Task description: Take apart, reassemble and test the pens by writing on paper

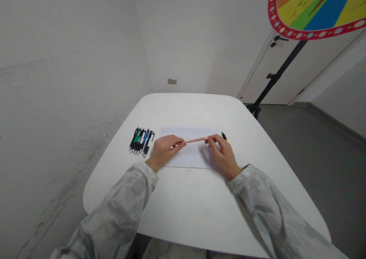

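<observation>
Both hands hold a thin pink pen (195, 140) level above a white sheet of paper (190, 158) on the white table (183, 209). My left hand (164, 150) pinches its left end, fingers closed. At the pen's right end my right hand (221, 154) is closed on it too. A yellow and black pen (224, 136) lies on the table just beyond my right hand. Faint writing runs along the paper's far edge.
A row of several pens (141, 140), black, green and blue, lies left of the paper. A colourful prize wheel (314, 9) on a black stand (274, 79) stands beyond the table's right corner, before a white door. Walls close in at left and back.
</observation>
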{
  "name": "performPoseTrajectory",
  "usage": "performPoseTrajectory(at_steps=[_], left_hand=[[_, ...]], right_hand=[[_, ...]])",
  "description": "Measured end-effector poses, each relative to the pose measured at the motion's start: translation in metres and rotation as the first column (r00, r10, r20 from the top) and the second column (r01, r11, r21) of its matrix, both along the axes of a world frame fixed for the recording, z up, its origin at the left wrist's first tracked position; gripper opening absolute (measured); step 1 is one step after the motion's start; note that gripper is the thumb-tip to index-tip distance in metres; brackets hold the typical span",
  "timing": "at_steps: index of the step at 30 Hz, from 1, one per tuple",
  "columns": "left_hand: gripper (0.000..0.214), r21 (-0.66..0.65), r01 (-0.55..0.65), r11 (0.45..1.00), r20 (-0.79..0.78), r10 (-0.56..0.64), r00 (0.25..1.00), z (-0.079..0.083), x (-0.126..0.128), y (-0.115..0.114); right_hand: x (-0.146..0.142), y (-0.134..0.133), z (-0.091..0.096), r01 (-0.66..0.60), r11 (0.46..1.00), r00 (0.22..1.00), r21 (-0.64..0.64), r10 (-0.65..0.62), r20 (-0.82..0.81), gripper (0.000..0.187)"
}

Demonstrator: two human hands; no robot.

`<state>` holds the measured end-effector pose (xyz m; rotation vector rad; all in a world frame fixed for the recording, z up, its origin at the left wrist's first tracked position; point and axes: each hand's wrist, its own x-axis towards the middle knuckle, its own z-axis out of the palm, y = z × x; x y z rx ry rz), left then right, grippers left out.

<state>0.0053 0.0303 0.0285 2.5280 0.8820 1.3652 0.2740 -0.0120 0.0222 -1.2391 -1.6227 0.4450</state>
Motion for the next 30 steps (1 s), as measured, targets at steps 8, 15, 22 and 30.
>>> performPoseTrajectory(at_steps=[8,15,22,30], left_hand=[[0.015,0.032,0.022,0.999,0.029,-0.023,0.999,0.0011,0.001,-0.001],[0.016,0.019,0.011,1.0,0.032,-0.012,0.999,0.0007,0.0011,-0.001],[0.018,0.018,0.011,1.0,0.023,-0.011,1.0,0.0,0.0012,-0.0009],[0.019,0.011,0.031,0.999,0.014,-0.031,0.999,0.0022,0.0022,-0.0024]], right_hand=[[-0.0009,-0.0008,0.0004,-0.032,0.999,0.999,-0.026,0.032,0.028,0.032],[-0.0009,0.0001,0.0021,-0.064,0.998,0.997,0.017,0.064,0.033,0.034],[-0.0013,-0.0002,0.0019,-0.077,0.997,0.996,0.017,0.076,0.046,0.036],[0.0007,0.0006,-0.0028,-0.072,0.997,0.994,-0.008,0.072,0.08,0.038]])
